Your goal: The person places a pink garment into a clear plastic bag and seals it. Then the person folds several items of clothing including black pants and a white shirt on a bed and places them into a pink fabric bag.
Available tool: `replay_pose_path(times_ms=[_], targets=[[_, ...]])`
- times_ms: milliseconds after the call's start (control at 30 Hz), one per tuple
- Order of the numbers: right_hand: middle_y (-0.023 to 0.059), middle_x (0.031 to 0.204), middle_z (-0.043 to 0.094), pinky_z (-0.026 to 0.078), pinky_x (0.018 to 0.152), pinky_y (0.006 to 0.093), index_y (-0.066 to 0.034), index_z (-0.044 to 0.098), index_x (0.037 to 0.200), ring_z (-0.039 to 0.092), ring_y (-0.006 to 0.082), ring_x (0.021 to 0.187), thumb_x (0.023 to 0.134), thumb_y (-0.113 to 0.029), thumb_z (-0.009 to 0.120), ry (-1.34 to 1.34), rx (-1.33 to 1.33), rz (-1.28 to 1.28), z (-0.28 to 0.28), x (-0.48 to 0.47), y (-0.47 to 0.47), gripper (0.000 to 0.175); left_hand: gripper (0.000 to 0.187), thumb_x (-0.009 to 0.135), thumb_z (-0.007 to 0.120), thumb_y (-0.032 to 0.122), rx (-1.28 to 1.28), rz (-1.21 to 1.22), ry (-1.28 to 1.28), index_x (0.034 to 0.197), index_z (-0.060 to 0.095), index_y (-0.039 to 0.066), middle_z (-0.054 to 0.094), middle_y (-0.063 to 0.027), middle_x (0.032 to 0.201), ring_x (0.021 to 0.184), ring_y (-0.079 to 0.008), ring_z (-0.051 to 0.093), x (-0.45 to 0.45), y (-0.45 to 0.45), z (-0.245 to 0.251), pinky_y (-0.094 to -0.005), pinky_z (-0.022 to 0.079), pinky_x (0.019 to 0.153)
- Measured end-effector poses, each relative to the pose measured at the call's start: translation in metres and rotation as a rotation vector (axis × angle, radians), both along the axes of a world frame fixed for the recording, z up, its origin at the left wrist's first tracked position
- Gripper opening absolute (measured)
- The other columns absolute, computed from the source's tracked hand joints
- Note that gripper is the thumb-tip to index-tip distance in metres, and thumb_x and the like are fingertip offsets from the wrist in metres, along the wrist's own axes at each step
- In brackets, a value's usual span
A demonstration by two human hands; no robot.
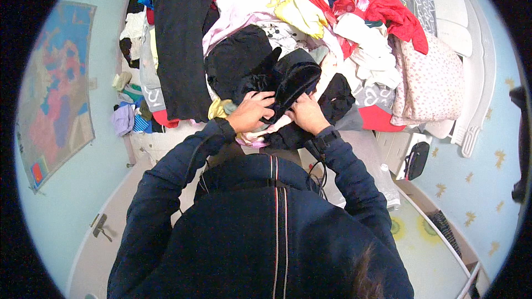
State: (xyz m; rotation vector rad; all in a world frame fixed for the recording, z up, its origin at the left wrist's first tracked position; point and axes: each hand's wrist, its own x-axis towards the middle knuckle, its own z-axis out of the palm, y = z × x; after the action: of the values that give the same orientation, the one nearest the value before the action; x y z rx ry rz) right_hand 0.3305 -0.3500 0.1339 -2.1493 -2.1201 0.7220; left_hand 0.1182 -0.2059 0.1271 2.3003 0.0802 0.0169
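Note:
A black velvety garment (296, 78) is bunched up directly before me, on a heap of clothes. The bent fingers of my left hand (251, 111) grip its near left side. At its near right edge, my right hand (308, 113) pinches the cloth between thumb and fingers. A strip of pale pink cloth (279, 124) shows below and between the two hands. More black cloth (239, 56) lies just beyond my left hand, and another black piece (337, 97) is right of my right hand. The undersides of the held cloth are hidden.
Long black trousers (181, 45) lie at left. Yellow (305, 14), white (368, 50) and red clothes (390, 10) pile up beyond. A heart-patterned pillow or folded quilt (430, 81) sits at right. Small clothes (129, 116) are stacked at the bed's left edge. A black case (417, 160) stands by the right wall.

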Motion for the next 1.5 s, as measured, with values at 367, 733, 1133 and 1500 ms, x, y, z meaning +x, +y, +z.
replay_pose_path(times_ms=[367,733,1133,1500], targets=[[0.0112,0.145,0.053,0.041,0.104,0.0472,-0.015,0.065,0.129,0.047,0.0319,0.136,0.081,-0.028,0.076,0.107,0.351,-0.043,0.044,0.008,0.068,0.051,0.026,0.072,0.069,0.002,-0.006,-0.052,0.006,0.097,0.061,0.006,0.054,-0.019,0.141,0.145,-0.0357,0.039,-0.006,0.0,-0.001,-0.0605,0.031,0.113],[0.0152,0.153,0.046,0.035,0.111,0.0516,-0.0118,0.054,0.145,0.035,0.031,0.147,0.086,-0.052,0.072,-0.027,0.084,-0.103,-0.01,-0.003,0.023,0.073,0.035,0.078,0.06,-0.006,-0.13,-0.007,0.054,0.107,0.054,0.011,0.039,-0.0115,0.161,0.151,-0.0319,0.033,-0.047,0.002,0.001,-0.0589,0.026,0.119],[0.0097,0.153,0.047,0.035,0.111,0.0523,-0.0186,0.062,0.137,0.033,0.0289,0.149,0.09,-0.048,0.07,-0.003,0.003,-0.104,-0.001,-0.002,0.017,0.056,0.04,0.097,0.063,0.033,0.078,0.57,0.095,0.132,0.062,0.014,0.054,-0.017,0.131,0.111,-0.037,0.062,-0.046,0.019,0.005,-0.0466,0.051,0.095],[0.0125,0.149,0.049,0.033,0.11,0.058,-0.0244,0.068,0.125,0.033,0.0348,0.147,0.081,-0.045,0.076,0.01,0.012,-0.126,0.003,-0.011,0.023,0.049,0.073,0.084,0.077,0.035,-0.312,0.944,0.444,0.135,0.035,0.004,0.067,-0.0289,0.114,0.107,-0.042,0.068,-0.031,0.035,-0.058,-0.0462,0.053,0.092]])
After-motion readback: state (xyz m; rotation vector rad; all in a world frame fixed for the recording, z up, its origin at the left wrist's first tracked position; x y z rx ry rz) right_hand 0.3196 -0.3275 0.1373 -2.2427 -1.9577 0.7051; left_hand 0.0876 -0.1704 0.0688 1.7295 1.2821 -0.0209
